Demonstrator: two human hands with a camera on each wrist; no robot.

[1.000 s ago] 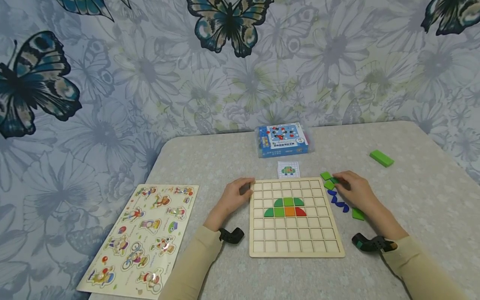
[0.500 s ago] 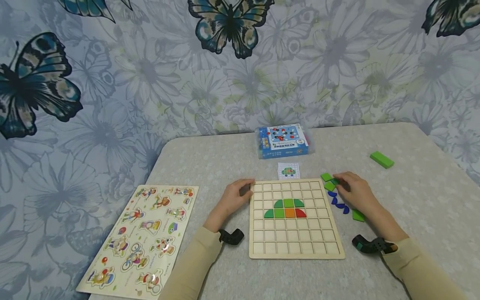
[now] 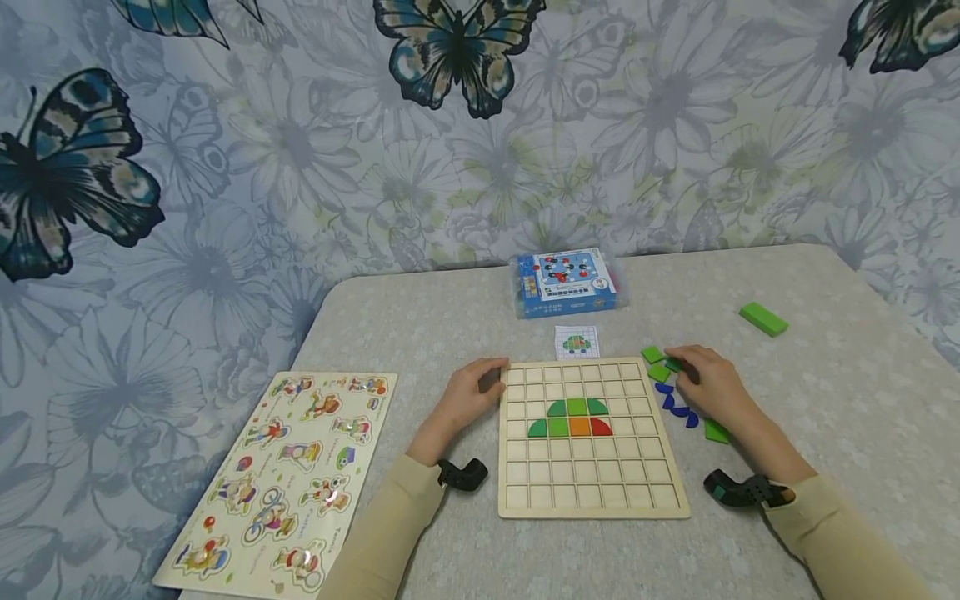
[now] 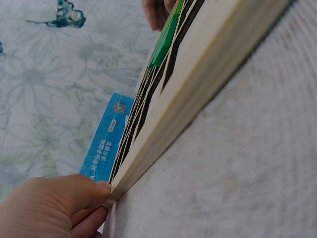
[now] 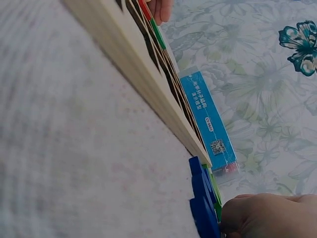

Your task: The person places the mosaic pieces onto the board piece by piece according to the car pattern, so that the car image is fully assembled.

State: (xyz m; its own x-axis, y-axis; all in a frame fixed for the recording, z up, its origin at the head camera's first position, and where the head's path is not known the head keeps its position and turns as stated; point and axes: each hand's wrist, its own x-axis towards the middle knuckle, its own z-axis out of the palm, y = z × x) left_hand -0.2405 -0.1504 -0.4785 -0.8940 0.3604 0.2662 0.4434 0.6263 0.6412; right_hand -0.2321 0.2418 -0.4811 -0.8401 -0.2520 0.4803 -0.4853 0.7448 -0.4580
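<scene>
A square wooden grid board (image 3: 592, 471) lies in the middle of the table. Set in its cells are several green pieces (image 3: 557, 426), an orange square (image 3: 580, 426) and a red quarter-round (image 3: 602, 427). At the board's far left corner my left hand (image 3: 467, 393) holds the edge between thumb and finger, as the left wrist view (image 4: 54, 206) also shows. Past the right edge, my right hand (image 3: 712, 387) has its fingertips on a small green piece (image 3: 673, 364). Loose green squares (image 3: 652, 354) and several blue rounded pieces (image 3: 680, 411) lie around it.
Behind the board is a small pattern card (image 3: 577, 331), with a blue box (image 3: 566, 304) farther back. A green block (image 3: 763, 319) lies at the back right. Another green piece (image 3: 716, 430) is beside my right wrist. A picture puzzle board (image 3: 311, 425) occupies the left side.
Under the right fingertips, the small green piece has shifted slightly to the right, away from the neighbouring green squares. My left hand and the board stay in place.
</scene>
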